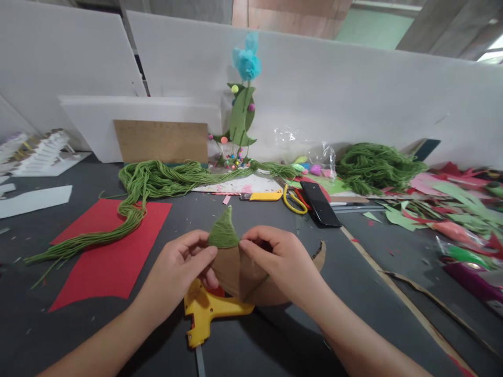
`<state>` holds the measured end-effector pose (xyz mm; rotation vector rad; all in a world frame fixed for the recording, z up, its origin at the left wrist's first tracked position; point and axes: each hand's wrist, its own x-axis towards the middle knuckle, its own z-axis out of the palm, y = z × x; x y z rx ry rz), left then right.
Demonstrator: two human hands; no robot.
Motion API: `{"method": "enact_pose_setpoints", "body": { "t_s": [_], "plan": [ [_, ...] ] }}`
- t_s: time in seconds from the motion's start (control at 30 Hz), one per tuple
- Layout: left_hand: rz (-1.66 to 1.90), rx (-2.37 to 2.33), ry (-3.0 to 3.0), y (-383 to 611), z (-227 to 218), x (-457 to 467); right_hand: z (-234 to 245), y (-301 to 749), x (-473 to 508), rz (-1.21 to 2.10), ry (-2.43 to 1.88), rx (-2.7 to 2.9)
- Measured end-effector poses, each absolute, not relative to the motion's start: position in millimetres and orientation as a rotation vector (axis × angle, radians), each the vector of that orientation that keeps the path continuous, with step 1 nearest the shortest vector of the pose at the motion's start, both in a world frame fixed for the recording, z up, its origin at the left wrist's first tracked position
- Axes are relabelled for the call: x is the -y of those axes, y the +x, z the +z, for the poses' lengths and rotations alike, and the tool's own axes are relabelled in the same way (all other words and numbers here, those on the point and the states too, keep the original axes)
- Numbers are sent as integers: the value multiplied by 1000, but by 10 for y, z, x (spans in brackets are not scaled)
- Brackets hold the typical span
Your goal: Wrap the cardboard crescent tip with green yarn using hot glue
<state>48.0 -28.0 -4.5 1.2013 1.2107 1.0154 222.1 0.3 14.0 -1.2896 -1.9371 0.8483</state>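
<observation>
Between my hands is a curved brown cardboard cutout, its pointed tip wound with green yarn. My left hand is closed on the cutout's left edge, thumb in front just below the wound part. My right hand pinches the yarn at the right edge, where the winding meets bare cardboard; the fingertips partly hide the strand. A thin green strand crosses the cardboard beneath that hand. The cutout's other pointed end shows beyond my right wrist. Under the cutout lies a yellow hot glue gun.
Red paper lies left under a long yarn bundle. A yellow cutter, scissors and a black phone lie ahead. Behind stands a blue paper flower. More yarn and paper scraps are at right.
</observation>
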Motion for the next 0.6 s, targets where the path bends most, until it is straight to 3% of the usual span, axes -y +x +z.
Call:
{"method": "enact_pose_setpoints", "body": {
  "t_s": [0.6],
  "plan": [
    [964,-1321,1216,512,-35,305,85,2156,59,868,-1334,1960]
  ]
}}
